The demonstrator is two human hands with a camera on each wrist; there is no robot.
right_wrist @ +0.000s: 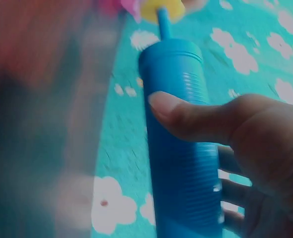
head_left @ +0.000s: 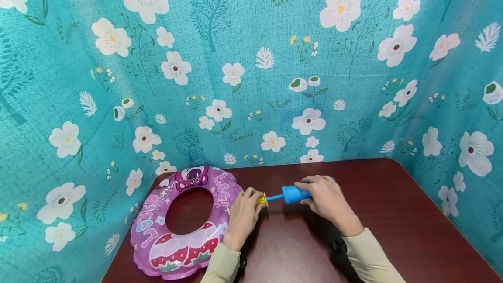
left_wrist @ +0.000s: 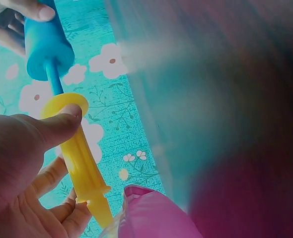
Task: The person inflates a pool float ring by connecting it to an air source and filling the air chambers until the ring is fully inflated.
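My right hand (head_left: 326, 198) grips the ridged blue barrel (right_wrist: 179, 124) of a hand pump, thumb along one side and fingers around the other. From the barrel a thin blue rod (head_left: 275, 197) runs to the pump's yellow end piece (left_wrist: 79, 163), which my left hand (head_left: 245, 211) holds with the thumb by its round flange. The pump lies roughly level above the table, with some rod showing. At the tapered yellow tip, in the left wrist view, is the edge of a pink inflatable swim ring (left_wrist: 154, 215). That ring (head_left: 145, 230), printed with strawberries and a bear, looks puffed up and lies left of my left hand.
The dark red-brown table (head_left: 393, 213) extends to the right of the hands. A teal floral curtain (head_left: 251, 69) hangs behind the table and along both sides.
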